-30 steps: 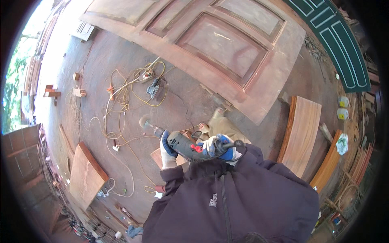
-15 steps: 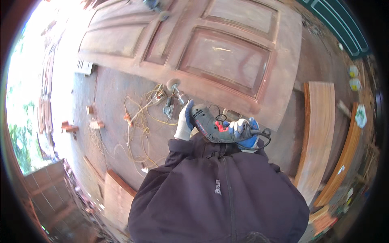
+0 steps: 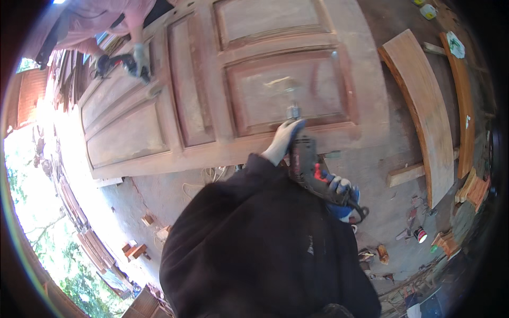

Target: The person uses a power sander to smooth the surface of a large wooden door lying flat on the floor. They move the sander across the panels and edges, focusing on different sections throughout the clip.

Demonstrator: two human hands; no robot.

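Observation:
I hold a dark grey corded electric drill (image 3: 304, 159) with both hands, its nose pointing away from me. My left hand (image 3: 284, 139), in a white and blue work glove, is wrapped round the front of the drill just behind the metal chuck (image 3: 293, 111). My right hand (image 3: 341, 186), gloved the same way, is closed round the rear handle by the red trigger. A round disc, blurred, is at the drill's tip, over the recessed panel (image 3: 260, 100) of a brown wooden door (image 3: 366, 100). Whether it touches the wood I cannot tell.
At the far left another person (image 3: 98, 26) bends over the door, a gloved hand on a power tool (image 3: 114, 64). To the right lie a wide plank (image 3: 424, 106) and a narrower board (image 3: 462, 100). Wood blocks (image 3: 135, 251) and cords (image 3: 193, 186) are on the floor.
The drill has gone forward from over the floor to over the door panel, still in both hands. The view has shifted, and the other person now shows at the far left.

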